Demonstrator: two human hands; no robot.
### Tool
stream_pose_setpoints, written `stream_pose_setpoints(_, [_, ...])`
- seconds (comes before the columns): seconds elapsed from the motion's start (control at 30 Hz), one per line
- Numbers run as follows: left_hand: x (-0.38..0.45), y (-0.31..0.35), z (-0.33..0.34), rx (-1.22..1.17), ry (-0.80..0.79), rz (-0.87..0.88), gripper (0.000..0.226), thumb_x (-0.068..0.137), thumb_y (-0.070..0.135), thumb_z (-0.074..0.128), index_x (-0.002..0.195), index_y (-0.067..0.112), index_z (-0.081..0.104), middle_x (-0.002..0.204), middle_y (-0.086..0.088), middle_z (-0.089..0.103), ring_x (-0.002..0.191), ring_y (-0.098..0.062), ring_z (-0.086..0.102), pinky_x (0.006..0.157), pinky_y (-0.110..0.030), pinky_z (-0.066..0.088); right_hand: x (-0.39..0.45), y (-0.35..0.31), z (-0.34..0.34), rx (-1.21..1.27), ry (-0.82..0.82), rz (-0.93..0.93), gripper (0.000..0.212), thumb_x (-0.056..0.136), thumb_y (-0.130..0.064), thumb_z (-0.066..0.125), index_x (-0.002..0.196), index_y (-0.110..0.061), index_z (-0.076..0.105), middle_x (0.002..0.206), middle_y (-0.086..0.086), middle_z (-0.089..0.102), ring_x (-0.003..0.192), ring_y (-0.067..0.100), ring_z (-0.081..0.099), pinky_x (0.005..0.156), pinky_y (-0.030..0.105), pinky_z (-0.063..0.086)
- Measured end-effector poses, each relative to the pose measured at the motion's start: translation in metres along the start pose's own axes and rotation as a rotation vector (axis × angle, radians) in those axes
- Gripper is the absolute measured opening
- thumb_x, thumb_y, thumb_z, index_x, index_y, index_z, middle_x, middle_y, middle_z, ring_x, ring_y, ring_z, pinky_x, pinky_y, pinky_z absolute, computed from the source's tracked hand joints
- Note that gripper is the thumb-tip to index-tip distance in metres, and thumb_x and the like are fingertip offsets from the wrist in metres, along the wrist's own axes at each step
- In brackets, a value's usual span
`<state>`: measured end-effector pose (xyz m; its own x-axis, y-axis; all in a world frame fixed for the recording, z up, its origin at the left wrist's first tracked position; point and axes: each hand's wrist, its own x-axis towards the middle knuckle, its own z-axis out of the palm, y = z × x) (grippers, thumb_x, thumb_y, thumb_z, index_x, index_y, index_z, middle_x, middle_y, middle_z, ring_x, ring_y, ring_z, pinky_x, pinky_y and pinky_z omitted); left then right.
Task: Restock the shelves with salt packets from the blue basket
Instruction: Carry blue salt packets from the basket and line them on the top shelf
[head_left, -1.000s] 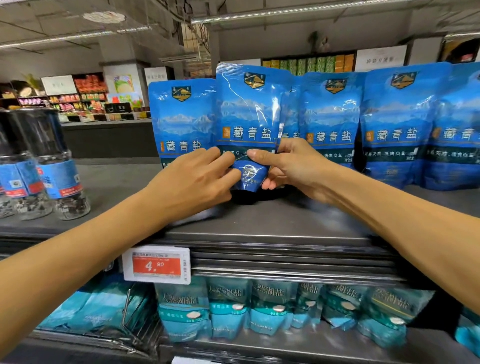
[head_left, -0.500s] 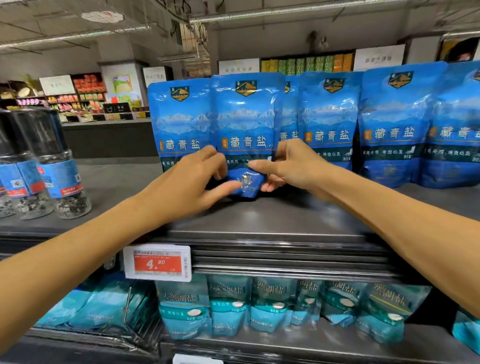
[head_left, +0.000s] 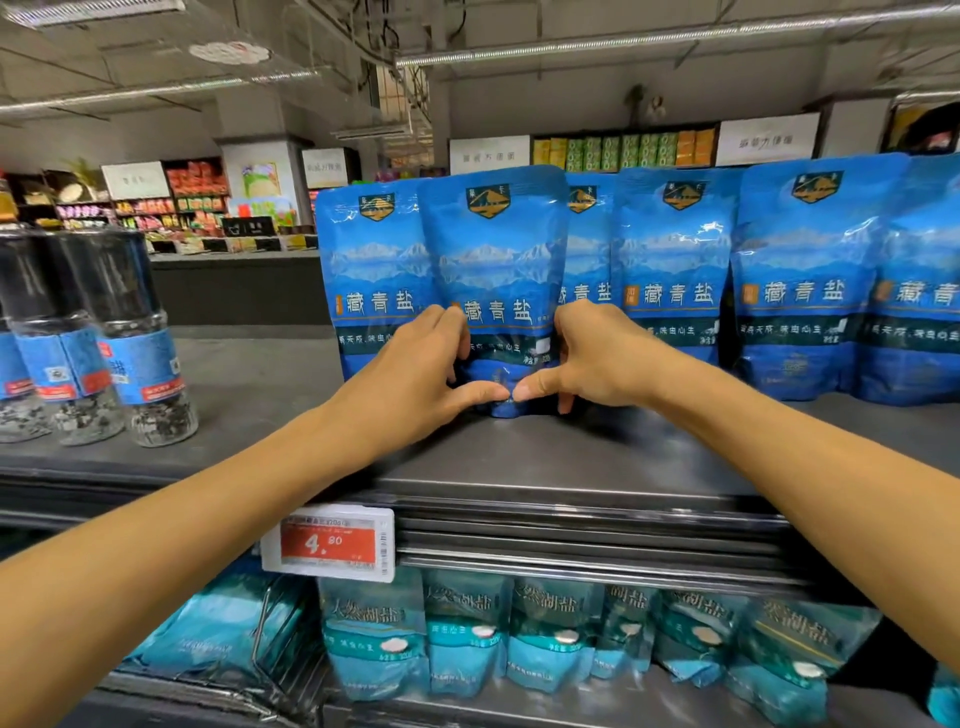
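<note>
A blue salt packet (head_left: 493, 260) stands upright on the grey top shelf (head_left: 571, 457), in front of a row of identical blue packets (head_left: 675, 270). My left hand (head_left: 410, 379) grips its lower left edge, thumb across the front near the bottom. My right hand (head_left: 592, 358) grips its lower right edge, thumb pointing left to meet the other thumb. The packet's bottom touches the shelf. The blue basket is out of view.
Several dark grinder bottles (head_left: 124, 332) with blue labels stand at the left of the shelf. A red price tag (head_left: 330, 543) hangs on the shelf's front edge. Teal salt packets (head_left: 467, 634) fill the shelf below. Bare shelf surface lies in front of the packets.
The held packet has moved back and down from a tilted, raised pose to upright on the shelf among the row. Both hands followed it and now clasp its lower edges.
</note>
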<state>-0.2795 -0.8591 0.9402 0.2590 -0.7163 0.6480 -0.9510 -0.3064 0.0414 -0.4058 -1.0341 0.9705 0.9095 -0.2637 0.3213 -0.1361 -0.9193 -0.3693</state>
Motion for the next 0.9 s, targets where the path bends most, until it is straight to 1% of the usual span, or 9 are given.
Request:
stream_pose_setpoints(0.1, [-0.001,0.000,0.001,0.008,0.006,-0.008,0.060,0.070,0.076,0.055,0.090,0.020,0.046,0.087,0.004,0.049,0.065,-0.004,0.047,0.061,-0.023,0.035,-0.002,-0.001,0.003,0.063,0.003,0.017,0.049,0.073,-0.045,0.086,0.102,-0.014,0.062,0.054,-0.011,0.070,0.057,0.001,0.069,0.052,0.023,0.050])
stream_pose_setpoints(0.17, [-0.002,0.001,0.001,0.003,0.007,-0.017,0.057,0.071,0.072,0.059,0.091,0.020,0.046,0.088,0.004,0.050,0.066,-0.004,0.046,0.062,-0.025,0.035,-0.005,0.000,0.005,0.166,0.000,0.035,0.052,0.073,-0.040,0.088,0.105,-0.011,0.059,0.055,-0.009,0.070,0.051,0.004,0.068,0.044,0.023,0.049])
stream_pose_setpoints(0.3, [-0.004,0.005,-0.001,-0.022,0.018,-0.019,0.052,0.074,0.066,0.063,0.092,0.021,0.046,0.087,0.004,0.051,0.068,-0.004,0.046,0.065,-0.026,0.035,-0.010,0.000,0.004,0.302,0.001,0.020,0.043,0.074,-0.052,0.083,0.105,-0.025,0.070,0.069,-0.004,0.073,0.057,0.014,0.072,0.044,0.026,0.048])
stream_pose_setpoints(0.37, [-0.005,0.009,-0.003,-0.021,0.024,-0.010,0.050,0.075,0.065,0.062,0.092,0.020,0.047,0.087,0.003,0.052,0.067,-0.005,0.046,0.066,-0.026,0.037,-0.011,-0.001,0.002,0.320,0.030,0.038,0.040,0.075,-0.056,0.080,0.100,-0.026,0.071,0.075,0.001,0.076,0.057,0.014,0.072,0.044,0.027,0.048])
stream_pose_setpoints(0.5, [-0.007,0.013,-0.009,-0.008,0.034,-0.004,0.050,0.076,0.065,0.059,0.093,0.020,0.048,0.085,0.004,0.051,0.065,-0.006,0.048,0.065,-0.027,0.041,-0.013,-0.001,-0.001,0.193,0.063,0.125,0.059,0.069,-0.065,0.080,0.080,-0.010,0.063,0.061,0.008,0.073,0.042,0.009,0.063,0.039,0.022,0.043])
stream_pose_setpoints(0.63, [-0.011,0.015,-0.012,-0.014,0.048,-0.017,0.048,0.079,0.063,0.063,0.090,0.018,0.051,0.078,0.010,0.047,0.064,-0.007,0.050,0.063,-0.024,0.040,-0.018,-0.002,-0.004,0.145,-0.007,0.159,0.064,0.067,-0.069,0.079,0.074,-0.006,0.066,0.064,0.009,0.075,0.052,0.023,0.066,0.044,0.026,0.046])
stream_pose_setpoints(0.73, [-0.016,0.015,-0.017,-0.069,0.074,-0.093,0.038,0.083,0.050,0.072,0.087,0.017,0.053,0.071,0.009,0.054,0.061,-0.006,0.051,0.059,-0.019,0.039,-0.030,-0.004,-0.010,0.095,0.011,0.154,0.076,0.070,-0.071,0.075,0.073,0.005,0.070,0.058,0.011,0.071,0.046,0.022,0.061,0.046,0.025,0.045])
stream_pose_setpoints(0.83, [-0.023,0.021,-0.025,-0.234,0.111,-0.232,0.028,0.084,0.038,0.076,0.084,0.017,0.058,0.067,0.004,0.063,0.057,-0.003,0.054,0.058,-0.014,0.043,-0.050,-0.013,-0.015,0.213,0.135,0.091,0.071,0.082,-0.060,0.071,0.070,0.009,0.066,0.060,0.024,0.068,0.042,0.023,0.057,0.041,0.018,0.039])
stream_pose_setpoints(0.9, [-0.030,0.029,-0.031,-0.412,0.152,-0.318,0.023,0.087,0.030,0.076,0.083,0.012,0.061,0.069,-0.001,0.064,0.057,-0.008,0.054,0.061,-0.022,0.046,-0.065,-0.026,-0.014,0.399,0.221,0.043,0.057,0.088,-0.048,0.069,0.074,0.007,0.061,0.058,0.023,0.067,0.042,0.026,0.054,0.037,0.018,0.037])
